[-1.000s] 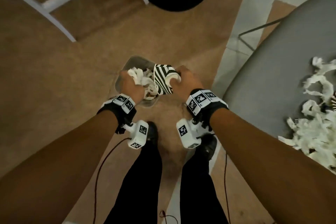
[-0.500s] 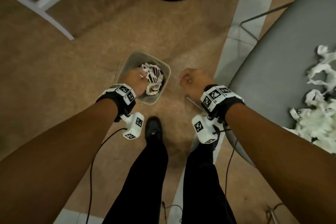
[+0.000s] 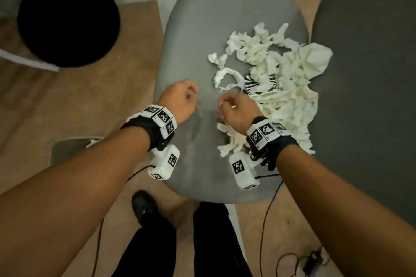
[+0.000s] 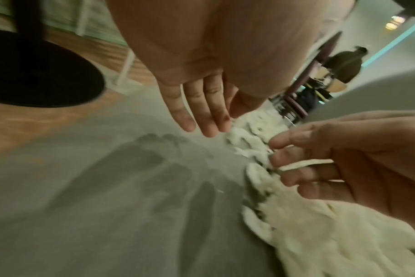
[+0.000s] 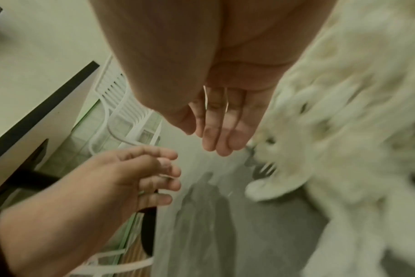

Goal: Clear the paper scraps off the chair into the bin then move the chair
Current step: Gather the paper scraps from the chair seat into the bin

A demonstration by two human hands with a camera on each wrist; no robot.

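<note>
A grey chair seat (image 3: 198,18) fills the middle of the head view. A heap of white paper scraps (image 3: 281,69) covers its right half, with one black-and-white striped scrap (image 3: 252,84) in it. My left hand (image 3: 193,94) hovers over the bare left part of the seat (image 4: 107,187), its fingers (image 4: 206,127) relaxed and empty. My right hand (image 3: 221,108) is at the near edge of the heap (image 5: 332,131), with its straight fingers (image 5: 220,146) against the scraps and gripping nothing. The bin (image 3: 65,148) stands on the floor at the lower left, mostly hidden by my left forearm.
The chair's dark grey backrest (image 3: 371,74) rises on the right. A black round table base (image 3: 67,20) and a white frame leg (image 3: 29,60) are on the floor to the left. A charger with its cable (image 3: 313,263) lies on the floor at bottom right.
Both hands dropped their scraps into the bin, then swung right from the bin to above the chair seat. They now hold nothing.
</note>
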